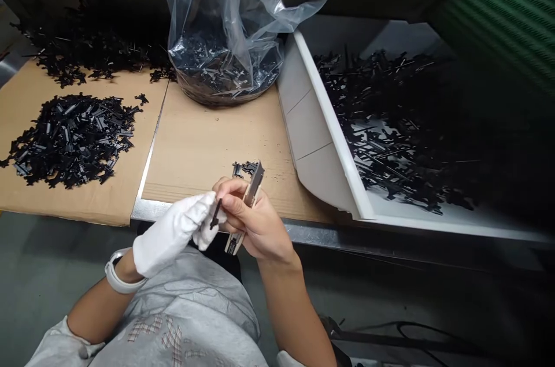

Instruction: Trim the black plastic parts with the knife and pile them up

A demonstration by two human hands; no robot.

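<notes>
My left hand (177,231) wears a white glove and is closed on a small black plastic part (215,214), held upright above the table's front edge. My bare right hand (255,222) wraps round a long narrow grey-and-beige tool (255,183), perhaps a utility knife; its exact kind is unclear. The thumb and forefinger of that hand also meet the upper end of the black part. Just beyond my fingers, a few small black parts (243,169) lie on the cardboard (208,141).
At the left is a heap of black parts (78,136), with a darker pile (95,49) behind it. A clear plastic bag (225,60) of parts stands at the back. On the right, a white bin (333,124) holds many black pieces. The metal table edge (312,234) runs in front.
</notes>
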